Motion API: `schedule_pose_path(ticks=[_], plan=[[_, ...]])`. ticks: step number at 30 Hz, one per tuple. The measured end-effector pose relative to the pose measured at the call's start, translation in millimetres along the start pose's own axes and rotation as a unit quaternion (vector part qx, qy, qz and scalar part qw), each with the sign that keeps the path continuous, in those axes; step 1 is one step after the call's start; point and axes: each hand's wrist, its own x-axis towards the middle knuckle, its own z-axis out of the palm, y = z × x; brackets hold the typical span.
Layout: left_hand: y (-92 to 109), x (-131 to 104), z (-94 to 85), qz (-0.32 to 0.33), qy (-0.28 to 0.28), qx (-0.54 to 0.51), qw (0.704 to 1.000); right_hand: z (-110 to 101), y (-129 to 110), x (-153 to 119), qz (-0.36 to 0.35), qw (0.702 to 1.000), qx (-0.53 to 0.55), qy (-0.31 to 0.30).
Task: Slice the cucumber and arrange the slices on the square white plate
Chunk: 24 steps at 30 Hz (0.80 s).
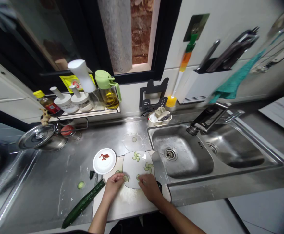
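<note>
A white squarish plate (132,167) lies on a pale cutting board (129,201), with thin cucumber slices (136,156) fanned into pinwheels near its far and right sides. At the plate's left edge, my left hand (115,186) pinches a half-round cucumber slice (125,178). My right hand (149,187) is over the near right part of the plate, fingers closed, with a bit of green slice at its fingertips. Left of the board lies a long dark-green cucumber (84,203) with its cut end against the board. A knife handle (159,186) shows partly behind my right hand.
A small white plate with red pieces (104,161) stands behind my left hand. A cucumber end (81,185) lies on the steel counter. The double sink (183,152) is at the right. Seasoning jars and an oil bottle (109,91) stand on a rack by the window.
</note>
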Motion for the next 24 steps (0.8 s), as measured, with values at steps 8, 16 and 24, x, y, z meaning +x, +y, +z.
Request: schedule_pose_path(ticks=[8,16,24], plan=[[22.5,-17.6,31.3,-0.029,-0.118,-0.112,0.986,-3.8,-19.5,13.0,0.129,0.947,0.273,-0.11],[12.7,-18.1,44.0,-0.194,-0.11,-0.277,0.935,-10.8,-15.0,16.8,0.102,0.949,0.293,-0.062],[12.4,-16.5,53.8,-0.308,-0.162,-0.349,0.87,-26.7,-8.5,21.2,0.041,0.969,0.226,-0.09]])
